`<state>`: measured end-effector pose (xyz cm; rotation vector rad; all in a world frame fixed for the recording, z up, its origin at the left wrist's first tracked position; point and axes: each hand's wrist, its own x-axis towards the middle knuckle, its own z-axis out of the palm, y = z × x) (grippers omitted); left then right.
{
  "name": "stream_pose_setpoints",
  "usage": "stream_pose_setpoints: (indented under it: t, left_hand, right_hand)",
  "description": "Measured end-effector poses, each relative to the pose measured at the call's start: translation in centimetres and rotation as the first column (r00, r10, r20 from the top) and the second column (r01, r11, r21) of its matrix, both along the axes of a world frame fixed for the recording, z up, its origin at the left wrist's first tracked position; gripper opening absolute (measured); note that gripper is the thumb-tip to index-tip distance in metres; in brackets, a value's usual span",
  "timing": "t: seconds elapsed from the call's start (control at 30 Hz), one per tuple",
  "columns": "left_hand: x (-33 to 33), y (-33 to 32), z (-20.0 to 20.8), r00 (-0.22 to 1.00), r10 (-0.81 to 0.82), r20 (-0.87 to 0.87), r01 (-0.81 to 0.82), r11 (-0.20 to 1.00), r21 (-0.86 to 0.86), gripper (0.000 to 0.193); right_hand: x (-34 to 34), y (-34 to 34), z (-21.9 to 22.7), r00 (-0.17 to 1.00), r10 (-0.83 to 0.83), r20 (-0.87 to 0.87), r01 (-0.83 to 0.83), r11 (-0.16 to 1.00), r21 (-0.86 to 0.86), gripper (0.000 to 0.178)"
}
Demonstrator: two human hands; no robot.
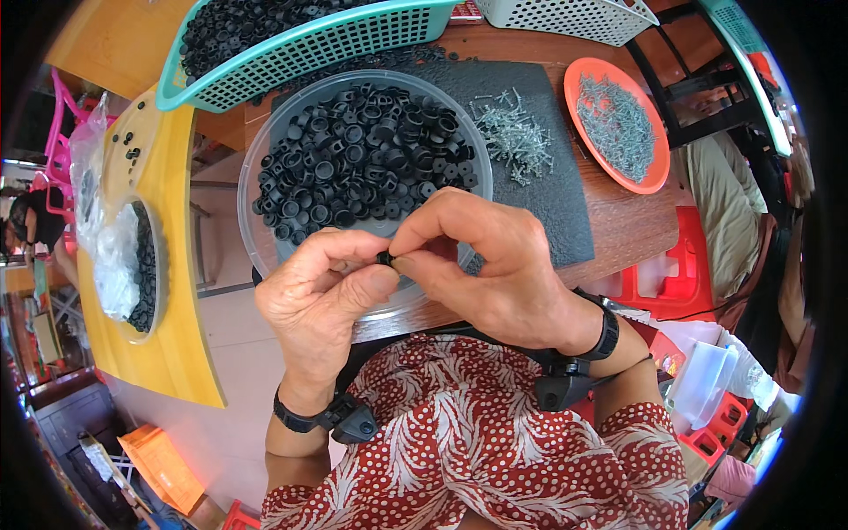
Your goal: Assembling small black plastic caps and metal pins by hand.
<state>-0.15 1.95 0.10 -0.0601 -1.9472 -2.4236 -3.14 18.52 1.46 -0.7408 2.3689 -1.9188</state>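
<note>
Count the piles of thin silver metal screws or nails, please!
2: one loose silver pile on the rough dark-grey mat, and another silver heap inside the round orange dish. Others could be hidden.

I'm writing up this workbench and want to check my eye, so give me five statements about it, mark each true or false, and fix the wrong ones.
1. The left hand and right hand meet at a small black part. True.
2. The orange plate is full of black parts. False: the orange plate holds screws.
3. A loose pile of screws lies on the dark mat. True.
4. The clear round tub is empty. False: the clear round tub holds many black parts.
5. Only the right wrist wears a strap. False: there is a black strap on the right wrist and another black strap on the left.
</note>
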Motion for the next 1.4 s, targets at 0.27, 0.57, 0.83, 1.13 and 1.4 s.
stream_pose_setpoints:
  t: [0.27,0.57,0.83,1.13,1.4]
  left_hand:
    - [-0.2,-1.1,-0.2,0.984,0.172,0.057,-0.171,0.985,-0.015,0.022]
    - [0.1,-1.4,-0.3,0.989,0.116,0.086,-0.119,0.992,0.029,0.021]
    - [0.2,-1.2,-0.6,0.984,0.162,0.077,-0.161,0.987,-0.014,0.023]
    - [0.1,-0.9,-0.6,0.986,0.147,0.079,-0.148,0.989,0.014,0.023]
    - [-0.1,-0.7,-0.4,0.992,0.079,0.095,-0.094,0.982,0.163,0.023]
  right_hand:
    - [-2.0,2.4,0.5,0.993,-0.121,0.006,0.12,0.991,0.059,0.017]
    - [-1.9,2.3,-1.8,0.897,0.143,-0.417,0.125,0.824,0.552,0.027]
    - [-3.0,1.1,-1.9,0.799,0.361,-0.481,0.129,0.678,0.724,0.007]
    - [-2.8,0.7,-2.7,0.842,0.254,-0.475,0.086,0.807,0.585,0.014]
    - [-1.3,-0.8,-0.6,0.978,0.094,-0.185,-0.058,0.98,0.192,0.021]
